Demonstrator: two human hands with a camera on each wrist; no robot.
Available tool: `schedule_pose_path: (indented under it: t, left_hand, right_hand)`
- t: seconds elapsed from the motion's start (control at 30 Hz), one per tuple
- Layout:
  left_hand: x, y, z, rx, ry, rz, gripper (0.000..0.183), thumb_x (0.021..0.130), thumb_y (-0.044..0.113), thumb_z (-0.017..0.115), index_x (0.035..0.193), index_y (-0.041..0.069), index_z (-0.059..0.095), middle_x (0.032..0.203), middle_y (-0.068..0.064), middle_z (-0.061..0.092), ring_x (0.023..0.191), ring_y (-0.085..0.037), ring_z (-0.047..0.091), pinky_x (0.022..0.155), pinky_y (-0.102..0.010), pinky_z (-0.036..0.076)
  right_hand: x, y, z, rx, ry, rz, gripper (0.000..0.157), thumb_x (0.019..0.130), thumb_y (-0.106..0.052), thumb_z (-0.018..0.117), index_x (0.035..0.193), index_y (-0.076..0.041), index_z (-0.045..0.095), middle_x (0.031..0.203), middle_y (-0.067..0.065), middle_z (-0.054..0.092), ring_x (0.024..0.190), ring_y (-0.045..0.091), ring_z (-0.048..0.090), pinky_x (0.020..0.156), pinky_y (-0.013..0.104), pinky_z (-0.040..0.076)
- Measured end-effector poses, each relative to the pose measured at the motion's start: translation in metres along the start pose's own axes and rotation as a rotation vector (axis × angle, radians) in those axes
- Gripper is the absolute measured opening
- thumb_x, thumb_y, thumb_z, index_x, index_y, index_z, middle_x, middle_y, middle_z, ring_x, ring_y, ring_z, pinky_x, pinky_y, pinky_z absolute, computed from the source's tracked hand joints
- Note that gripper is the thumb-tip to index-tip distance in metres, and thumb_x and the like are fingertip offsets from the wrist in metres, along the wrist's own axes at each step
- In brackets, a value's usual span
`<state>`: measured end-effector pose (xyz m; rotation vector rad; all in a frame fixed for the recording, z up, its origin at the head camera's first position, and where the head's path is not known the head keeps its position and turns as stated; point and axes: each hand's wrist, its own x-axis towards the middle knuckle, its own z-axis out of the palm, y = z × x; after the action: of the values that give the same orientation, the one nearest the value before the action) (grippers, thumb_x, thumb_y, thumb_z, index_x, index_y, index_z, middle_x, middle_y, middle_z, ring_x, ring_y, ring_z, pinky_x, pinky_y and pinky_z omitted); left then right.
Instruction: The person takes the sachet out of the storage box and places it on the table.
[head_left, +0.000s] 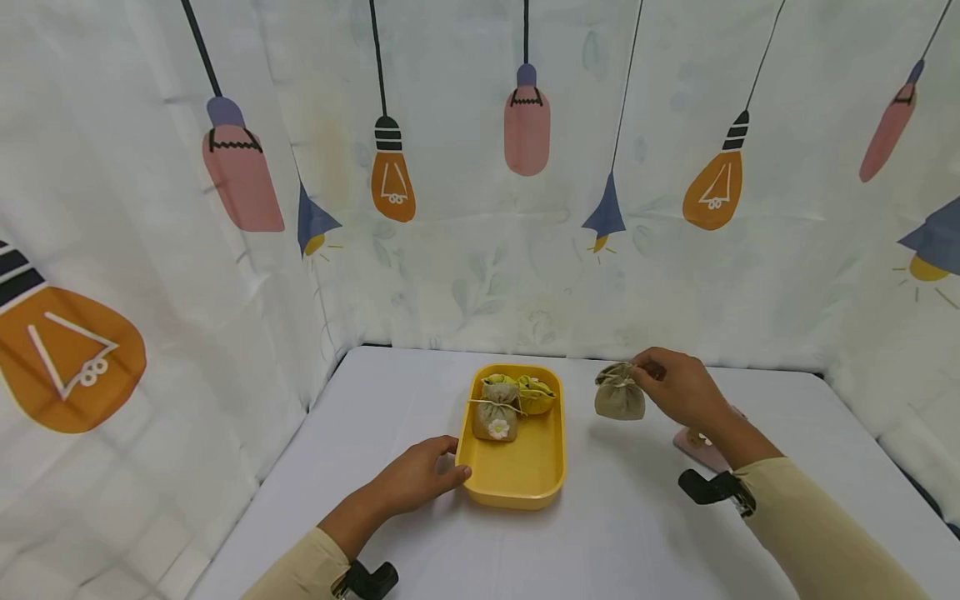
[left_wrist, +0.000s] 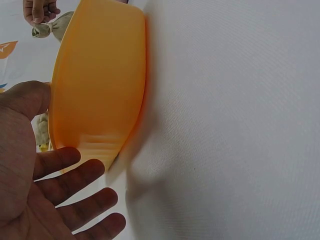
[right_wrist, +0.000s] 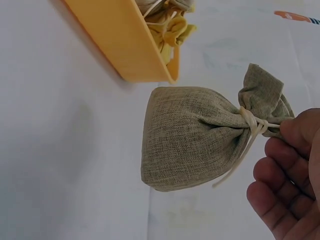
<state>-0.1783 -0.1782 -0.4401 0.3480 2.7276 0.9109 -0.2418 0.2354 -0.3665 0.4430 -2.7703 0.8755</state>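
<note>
My right hand pinches a grey-green cloth drawstring pouch by its gathered neck, holding it above the table to the right of the tray. A pale cord is wound round the pouch's neck. At the left side of the yellow tray, my left hand touches the rim with its thumb and fingertips; in the left wrist view its fingers are spread and fairly straight along the tray's outer wall. Inside the tray's far half lie a beige pouch with a white flower and a yellow pouch.
A pinkish flat object lies on the white table, partly hidden beneath my right forearm. Behind the table hangs a white curtain printed with lamps. Black wrist mounts stick out from both sleeves.
</note>
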Motion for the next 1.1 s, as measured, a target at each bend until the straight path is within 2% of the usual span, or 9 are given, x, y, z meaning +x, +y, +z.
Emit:
schedule_pose_path:
  t: [0.33,0.73,1.1]
  left_hand:
    - [0.001,-0.003,0.001,-0.003,-0.002,0.003,0.060,0.097,0.050,0.068,0.140,0.010,0.059,0.139,-0.009,0.060,0.135,-0.036,0.050,0.108,-0.062,0.040]
    - [0.002,-0.005,0.002,0.001,0.000,0.008,0.061,0.097,0.051,0.067,0.141,0.010,0.059,0.139,-0.009,0.060,0.135,-0.036,0.050,0.109,-0.061,0.040]
    - [0.002,-0.004,0.001,0.002,-0.004,0.000,0.062,0.097,0.052,0.067,0.142,0.010,0.058,0.139,-0.009,0.060,0.134,-0.036,0.050,0.108,-0.061,0.040]
  right_hand:
    - [-0.005,0.014,-0.007,-0.015,-0.004,0.034,0.024,0.105,-0.029,0.061,0.116,-0.011,0.071,0.104,0.008,0.073,0.098,0.031,0.069,0.072,0.047,0.056]
    - [-0.012,0.031,-0.015,-0.026,0.000,0.056,0.036,0.106,-0.039,0.057,0.120,-0.009,0.069,0.108,0.011,0.072,0.100,0.034,0.068,0.072,0.047,0.056]
    - [-0.017,0.041,-0.019,-0.033,0.016,0.088,0.036,0.106,-0.037,0.058,0.122,-0.007,0.069,0.111,0.016,0.072,0.102,0.038,0.067,0.074,0.051,0.056]
